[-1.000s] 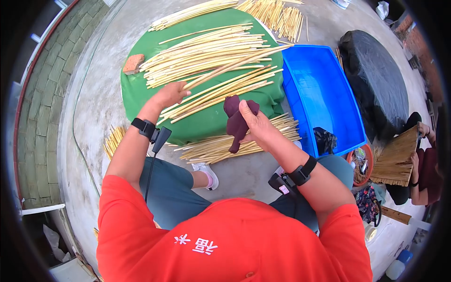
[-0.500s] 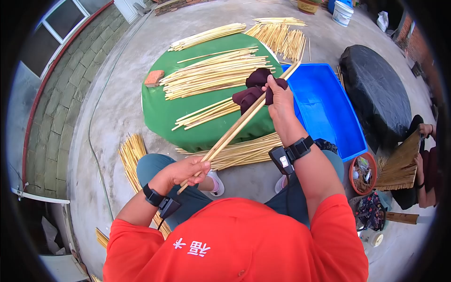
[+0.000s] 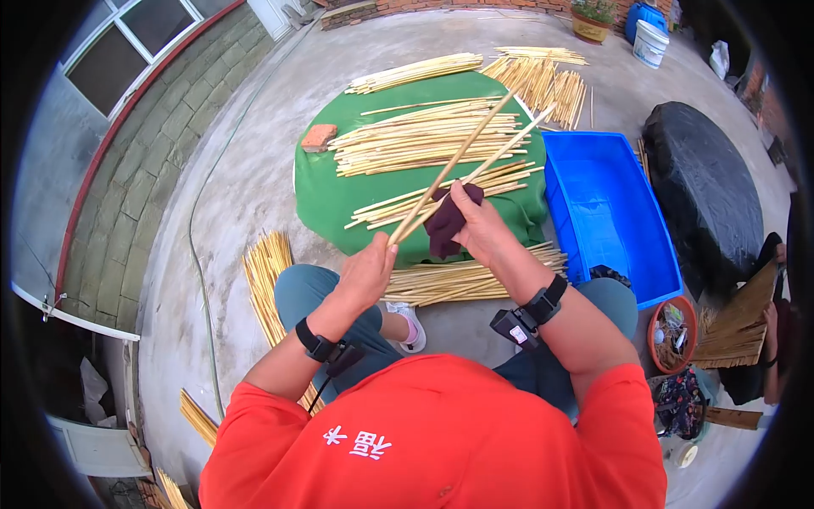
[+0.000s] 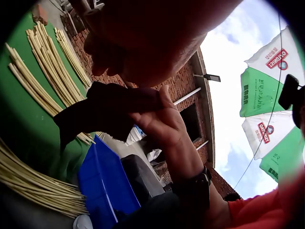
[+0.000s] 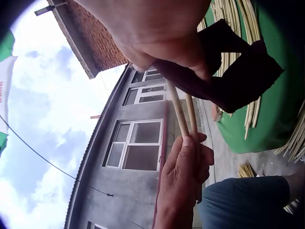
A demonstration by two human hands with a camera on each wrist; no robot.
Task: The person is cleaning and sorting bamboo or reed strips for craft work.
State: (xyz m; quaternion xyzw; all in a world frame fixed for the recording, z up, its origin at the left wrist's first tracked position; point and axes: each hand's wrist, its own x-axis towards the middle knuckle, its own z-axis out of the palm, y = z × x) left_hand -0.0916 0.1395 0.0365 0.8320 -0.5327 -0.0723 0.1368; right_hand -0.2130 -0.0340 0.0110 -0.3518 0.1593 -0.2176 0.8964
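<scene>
Two pale stalks (image 3: 462, 154) slant above the green-draped bench (image 3: 331, 202), their lower ends pinched in the left grip (image 3: 365, 271); the right grip (image 3: 485, 227) clasps a maroon cloth (image 3: 444, 229) farther along (whether it wraps both, I cannot tell). A blue plastic tub (image 3: 623, 233) stands just beside the bench.

Head view faces down; close wrist views share green cloth (image 3: 326, 199).

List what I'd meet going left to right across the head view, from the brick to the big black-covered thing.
Brick → left hand → right hand with its dark cloth → blue tub → black-covered thing.
</scene>
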